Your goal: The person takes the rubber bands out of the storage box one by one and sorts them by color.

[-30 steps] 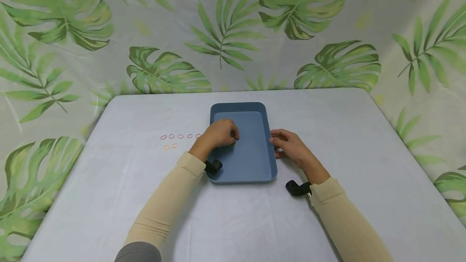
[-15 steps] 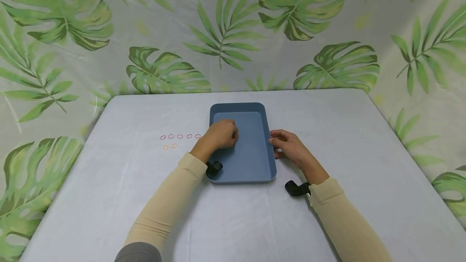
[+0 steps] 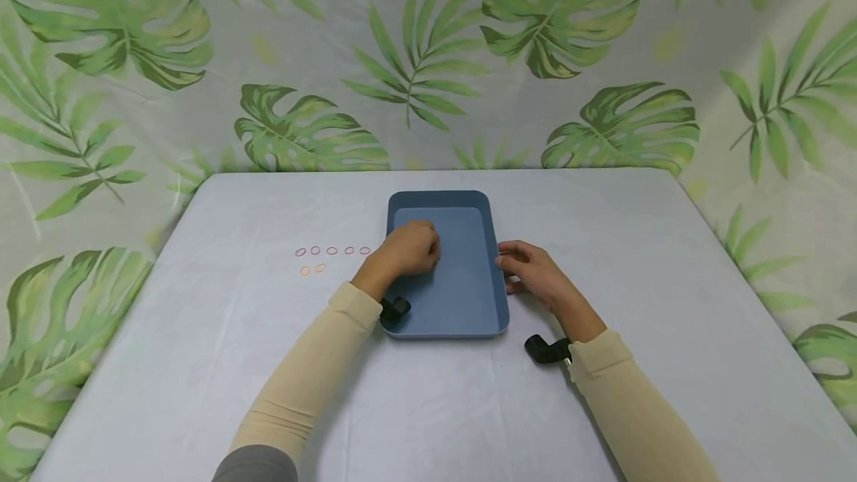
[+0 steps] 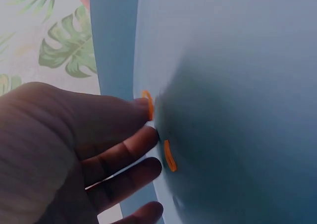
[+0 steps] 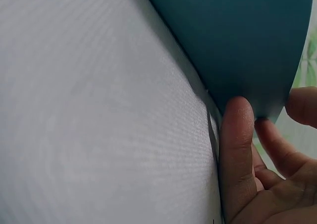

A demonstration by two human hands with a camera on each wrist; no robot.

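Note:
Inside the blue tray (image 3: 469,274) is my left hand (image 3: 410,248), back upward, its fingertips hidden in the head view. In the left wrist view the left hand (image 4: 106,135) pinches a small orange rubber band (image 4: 150,105) at the thumb tip, close to the tray floor. Just below it, a second orange band (image 4: 170,155) lies on the floor. My right hand (image 3: 532,270) touches the tray's right wall from outside. Its fingers (image 5: 237,140) rest against the outer wall (image 5: 242,45) in the right wrist view, without curling round it.
On the white tabletop (image 3: 201,355), left of the tray, lies a row of several red rubber bands (image 3: 332,251). Two orange bands (image 3: 321,268) are below that row. A leaf-print cloth (image 3: 428,58) hangs behind the table.
Both hands stay nearly in place. The left hand has turned slightly inside the tray, its fingers now less visible from the head.

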